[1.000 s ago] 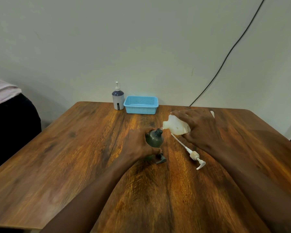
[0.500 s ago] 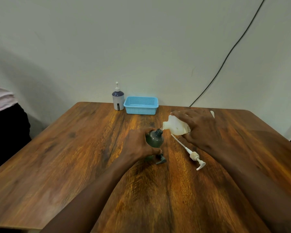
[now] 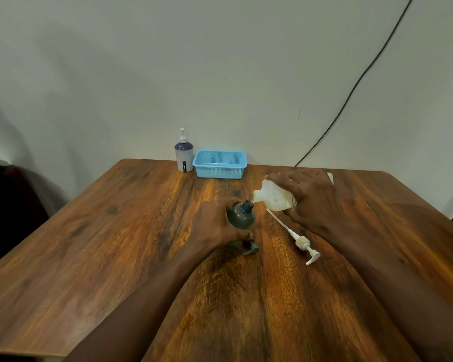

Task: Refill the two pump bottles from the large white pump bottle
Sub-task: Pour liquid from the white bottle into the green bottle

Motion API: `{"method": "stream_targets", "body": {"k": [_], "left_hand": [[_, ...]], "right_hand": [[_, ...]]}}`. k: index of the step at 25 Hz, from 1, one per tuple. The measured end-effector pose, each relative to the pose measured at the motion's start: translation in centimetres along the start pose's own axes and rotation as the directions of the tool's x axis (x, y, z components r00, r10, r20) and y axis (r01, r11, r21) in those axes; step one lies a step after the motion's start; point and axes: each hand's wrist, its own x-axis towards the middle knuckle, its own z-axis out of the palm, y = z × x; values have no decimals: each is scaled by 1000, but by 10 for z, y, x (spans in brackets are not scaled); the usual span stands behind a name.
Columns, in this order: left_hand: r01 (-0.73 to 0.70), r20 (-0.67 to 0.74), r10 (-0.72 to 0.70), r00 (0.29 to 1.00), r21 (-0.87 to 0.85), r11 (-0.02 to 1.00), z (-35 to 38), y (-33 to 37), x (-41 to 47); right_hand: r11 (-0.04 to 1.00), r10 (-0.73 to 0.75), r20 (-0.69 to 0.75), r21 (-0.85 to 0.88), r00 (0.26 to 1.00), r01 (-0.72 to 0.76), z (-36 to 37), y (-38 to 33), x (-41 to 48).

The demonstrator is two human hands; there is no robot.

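1. Head view: my right hand [image 3: 311,205] wraps its fingers around the large white pump bottle [image 3: 273,198], tipped mouth-down onto the dark bottle [image 3: 241,215] at mid-tabletop [image 3: 115,244].
2. My left hand [image 3: 215,226] grips the dark bottle upright.
3. Both pumps lie loose beside it: white pump [image 3: 302,242], dark pump [image 3: 250,248].
4. By the far edge, the purple-capped pump bottle [image 3: 184,152] stands just beside the blue basket [image 3: 220,164]; I cannot tell what the basket holds.

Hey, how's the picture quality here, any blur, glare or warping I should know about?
Head view: wide-angle warping bows the table edges; soft sheen on the wood, no harsh glare; forearms near the bottom look slightly smeared; the dark green bottle and large white bottle stay reasonably sharp.
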Motion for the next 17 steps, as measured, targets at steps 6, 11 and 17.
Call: {"method": "stream_targets", "body": {"k": [6,11,17], "left_hand": [[-14,-35,13,999,-40,999,-2,3,-2],[-11,-75,4,997,-88,996,-4,2,-2],[-6,-93,-8,996,-148,989,-7,-13,-6]], "right_hand": [[989,70,-21,135,997,-67,-7,-7,-4],[915,273,14,305,962,-264,-1,-10,-4],[745,454,81,511,887,-428,10,-17,-1]]}}
